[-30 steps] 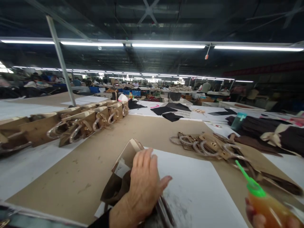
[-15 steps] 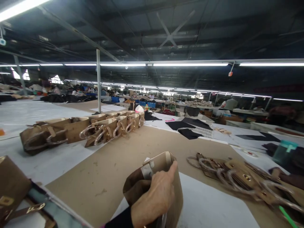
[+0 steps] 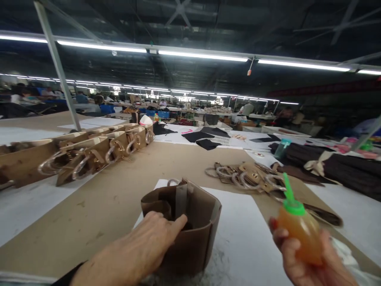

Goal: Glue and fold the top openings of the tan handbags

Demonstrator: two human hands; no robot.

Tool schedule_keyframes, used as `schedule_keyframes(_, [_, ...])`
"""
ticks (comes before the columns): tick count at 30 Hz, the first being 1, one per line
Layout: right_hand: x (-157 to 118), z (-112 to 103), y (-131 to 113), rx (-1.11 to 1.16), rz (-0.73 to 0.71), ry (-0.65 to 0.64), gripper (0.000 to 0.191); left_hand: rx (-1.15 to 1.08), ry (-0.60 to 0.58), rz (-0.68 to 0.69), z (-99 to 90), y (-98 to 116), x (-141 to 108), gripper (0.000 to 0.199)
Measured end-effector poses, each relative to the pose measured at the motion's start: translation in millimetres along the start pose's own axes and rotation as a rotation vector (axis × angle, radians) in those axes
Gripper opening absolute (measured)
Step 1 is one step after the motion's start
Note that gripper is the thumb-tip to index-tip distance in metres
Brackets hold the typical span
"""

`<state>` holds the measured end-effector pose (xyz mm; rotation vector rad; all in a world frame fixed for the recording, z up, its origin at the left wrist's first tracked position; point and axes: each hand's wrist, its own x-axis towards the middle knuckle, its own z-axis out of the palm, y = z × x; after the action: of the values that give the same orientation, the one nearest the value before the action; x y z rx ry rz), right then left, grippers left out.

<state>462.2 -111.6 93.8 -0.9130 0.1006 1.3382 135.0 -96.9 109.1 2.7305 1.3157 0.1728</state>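
Observation:
A brown bag body stands upright on a white sheet, its open top showing a grey strip inside. My left hand grips its near left rim, with the fingers over the edge and partly hidden inside. On the right, my right hand is wrapped round a squeeze bottle of orange liquid with a green cap and nozzle pointing up. The bottle is held in the air, apart from the bag.
Brown bags with ring handles stand in a row at the left. Flat brown parts with clear rings lie beyond the bottle. Black pieces, a teal-lidded cup and dark fabric are farther back.
The bag has turned and its opening now shows. My left hand has shifted left to its near rim. My right hand has come into view with the bottle. The camera view has swung right.

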Motion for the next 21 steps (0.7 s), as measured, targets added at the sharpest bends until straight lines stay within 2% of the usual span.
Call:
schedule_keyframes(2, [-15.8,34.1,13.3,0.033,0.066,-0.003,0.04,-0.086,-0.006,-0.091,13.8,-1.9,-1.2,0.022])
schedule_keyframes(3, [-21.9,50.9,20.6,0.042,0.089,-0.02,0.041,-0.134,-0.004,-0.119,16.2,-1.1,-0.4,0.017])
schedule_keyframes(6, [-28.7,91.6,42.0,0.042,0.12,-0.152,0.041,-0.311,0.087,-0.158,10.8,4.5,4.8,0.018])
schedule_keyframes(9, [-16.8,114.7,60.3,-0.003,0.127,-0.325,0.039,-0.416,0.25,-0.26,1.8,7.4,12.2,0.016])
schedule_keyframes(10, [-10.3,118.7,65.6,-0.026,0.14,-0.38,0.038,-0.397,0.285,-0.311,-0.3,6.6,15.3,0.016])
schedule_keyframes(12, [3.2,121.7,75.0,-0.072,0.171,-0.427,0.037,-0.299,0.286,-0.406,-3.8,1.8,23.2,0.035])
schedule_keyframes(15, [17.1,117.2,84.3,-0.095,0.194,-0.392,0.035,-0.169,0.118,-0.498,-10.1,-14.1,39.7,0.068])
schedule_keyframes(18, [19.7,109.4,87.0,-0.078,0.215,-0.371,0.033,-0.154,-0.073,-0.496,-12.2,-35.5,61.1,0.082])
schedule_keyframes(21, [18.2,102.1,85.7,-0.101,0.206,-0.389,0.034,-0.127,-0.156,-0.511,-3.9,-51.5,83.3,0.092])
